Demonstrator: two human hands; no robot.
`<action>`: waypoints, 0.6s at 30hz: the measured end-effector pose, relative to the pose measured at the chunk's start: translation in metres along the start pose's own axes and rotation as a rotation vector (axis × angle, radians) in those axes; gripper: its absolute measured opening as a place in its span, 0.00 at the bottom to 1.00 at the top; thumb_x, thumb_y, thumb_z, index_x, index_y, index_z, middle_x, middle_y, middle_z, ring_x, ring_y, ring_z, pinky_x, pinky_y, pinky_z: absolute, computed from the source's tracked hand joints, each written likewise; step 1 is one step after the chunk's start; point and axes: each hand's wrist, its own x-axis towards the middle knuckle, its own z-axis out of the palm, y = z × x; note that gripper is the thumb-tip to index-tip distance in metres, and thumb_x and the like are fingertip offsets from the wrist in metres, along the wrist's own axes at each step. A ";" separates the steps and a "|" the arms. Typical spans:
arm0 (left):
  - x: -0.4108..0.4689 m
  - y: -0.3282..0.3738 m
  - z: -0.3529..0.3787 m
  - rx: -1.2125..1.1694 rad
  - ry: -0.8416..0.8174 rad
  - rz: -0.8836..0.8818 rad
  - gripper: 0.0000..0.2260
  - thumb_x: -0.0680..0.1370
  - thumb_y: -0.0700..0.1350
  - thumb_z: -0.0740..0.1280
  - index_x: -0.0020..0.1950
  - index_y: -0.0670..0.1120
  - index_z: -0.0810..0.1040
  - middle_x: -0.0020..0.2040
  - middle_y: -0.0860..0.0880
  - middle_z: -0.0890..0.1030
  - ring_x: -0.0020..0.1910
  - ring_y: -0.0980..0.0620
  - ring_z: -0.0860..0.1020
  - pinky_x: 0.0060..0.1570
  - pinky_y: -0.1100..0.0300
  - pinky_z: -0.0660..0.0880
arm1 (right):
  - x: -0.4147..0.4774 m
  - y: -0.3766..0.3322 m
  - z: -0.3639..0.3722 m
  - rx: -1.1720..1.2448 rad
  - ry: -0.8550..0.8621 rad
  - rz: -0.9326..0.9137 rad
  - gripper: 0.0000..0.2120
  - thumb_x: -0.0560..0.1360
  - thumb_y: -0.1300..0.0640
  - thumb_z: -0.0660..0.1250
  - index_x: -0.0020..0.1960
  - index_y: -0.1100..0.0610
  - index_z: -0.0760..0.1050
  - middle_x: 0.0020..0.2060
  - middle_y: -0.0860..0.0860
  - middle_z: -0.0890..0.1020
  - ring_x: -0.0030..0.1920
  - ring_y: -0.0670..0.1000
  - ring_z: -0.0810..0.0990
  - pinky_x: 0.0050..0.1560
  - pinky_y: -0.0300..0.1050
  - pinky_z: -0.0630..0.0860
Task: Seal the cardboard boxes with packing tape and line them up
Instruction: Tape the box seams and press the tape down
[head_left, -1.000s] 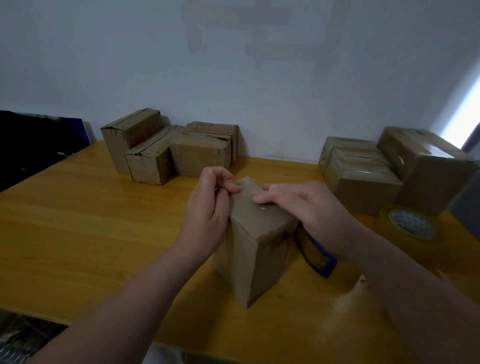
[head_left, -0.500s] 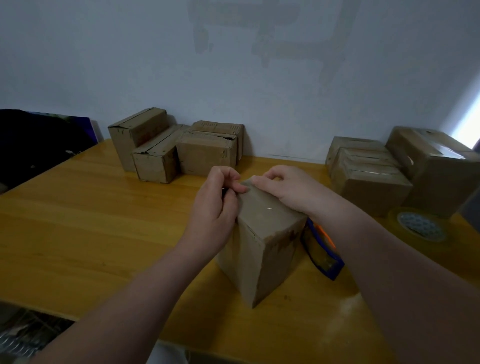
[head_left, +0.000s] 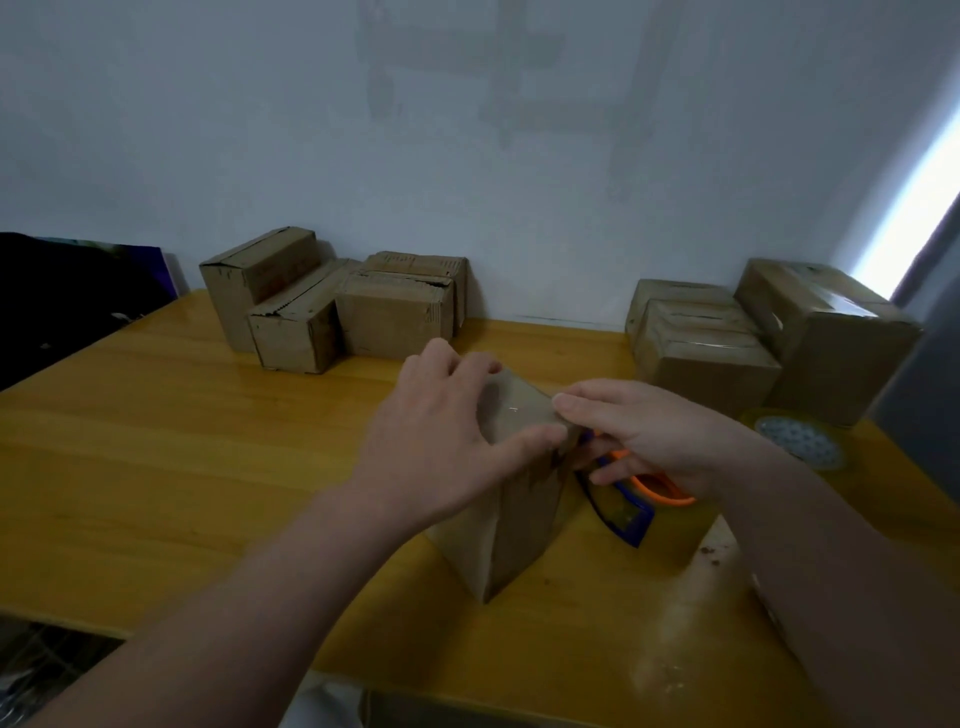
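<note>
A small upright cardboard box (head_left: 511, 530) stands in the middle of the yellow wooden table (head_left: 156, 467), with shiny clear tape across its top. My left hand (head_left: 441, 436) lies over the top, thumb along the near top edge and fingers curved over the far edge, holding it. My right hand (head_left: 649, 431) presses straight fingers against the box's upper right edge. Behind the box on its right lies a blue and orange tape dispenser (head_left: 631, 512), partly hidden by my right hand.
A roll of clear tape (head_left: 800, 441) lies flat at the right. Several cardboard boxes (head_left: 332, 312) stand against the wall at back left, and a few more boxes (head_left: 737, 348) at back right. A dark object (head_left: 67, 291) sits beyond the table's left edge.
My left hand has moved from the box's far left corner to lie over its top. My right hand has drawn back from the far top edge to the right edge.
</note>
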 end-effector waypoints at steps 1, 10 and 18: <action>0.000 0.003 -0.002 0.033 -0.071 -0.016 0.44 0.62 0.81 0.48 0.68 0.55 0.65 0.53 0.54 0.61 0.54 0.56 0.63 0.50 0.61 0.68 | -0.001 0.001 0.000 0.033 0.011 0.002 0.17 0.78 0.46 0.63 0.65 0.49 0.73 0.57 0.49 0.79 0.52 0.50 0.82 0.51 0.46 0.80; 0.017 0.000 -0.011 0.028 -0.286 -0.179 0.46 0.67 0.68 0.66 0.78 0.52 0.51 0.71 0.48 0.60 0.69 0.44 0.58 0.61 0.50 0.66 | 0.006 0.001 0.010 -0.020 0.260 -0.022 0.08 0.81 0.52 0.58 0.55 0.48 0.75 0.47 0.47 0.80 0.48 0.50 0.80 0.47 0.43 0.78; 0.014 -0.048 0.006 -0.652 -0.033 -0.259 0.44 0.58 0.65 0.69 0.73 0.58 0.64 0.67 0.51 0.66 0.62 0.50 0.69 0.58 0.50 0.74 | 0.016 0.007 0.010 -0.106 0.350 0.028 0.18 0.81 0.47 0.56 0.70 0.50 0.68 0.54 0.47 0.76 0.52 0.49 0.76 0.51 0.46 0.76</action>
